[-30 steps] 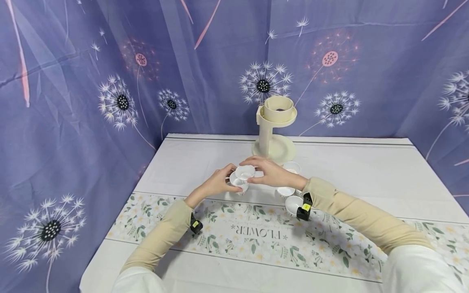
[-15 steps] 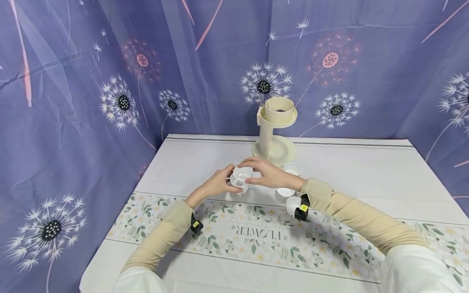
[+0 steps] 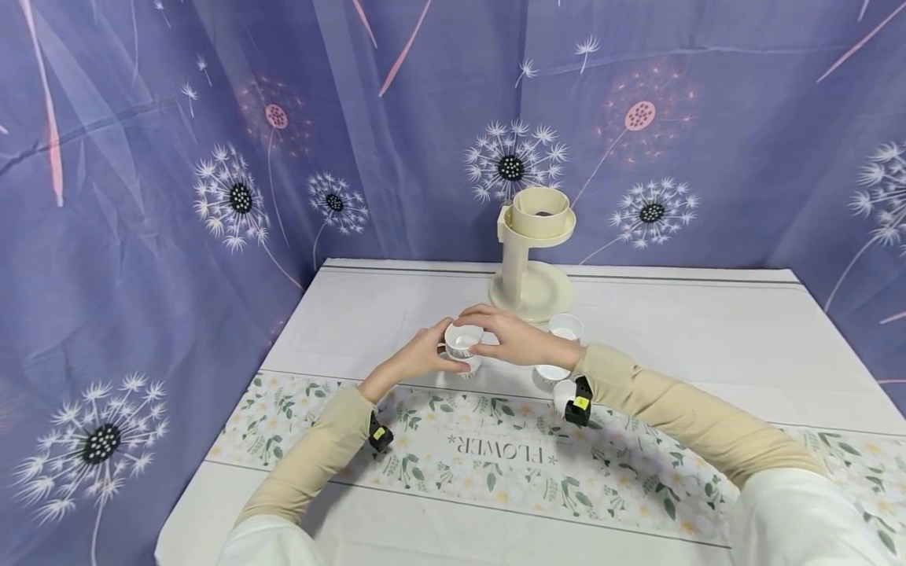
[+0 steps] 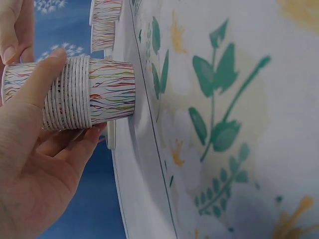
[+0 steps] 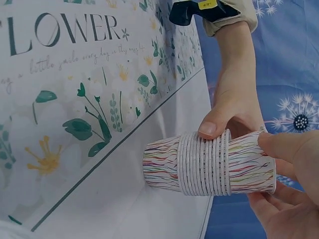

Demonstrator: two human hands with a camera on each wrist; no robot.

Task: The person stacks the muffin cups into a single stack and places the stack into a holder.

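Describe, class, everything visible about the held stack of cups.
The stack of cups looks like white paper with wavy multicoloured stripes: tapered, rims closely nested. It appears to stand upright on the tablecloth, mouth up, its top cup protruding. The left grip holds the rims; the right grip holds the top cup.

Two hands meet over a white table (image 3: 382, 287): the left hand (image 3: 419, 355) grips a stack (image 3: 469, 368) of white cups, and the right hand (image 3: 515, 336) pinches its top cup (image 3: 463, 338). More white cups (image 3: 552, 374) stand beside the right wrist, partly hidden by it. Behind are a cream stand (image 3: 515, 267) and a blue curtain (image 3: 410, 173) with dandelion print.
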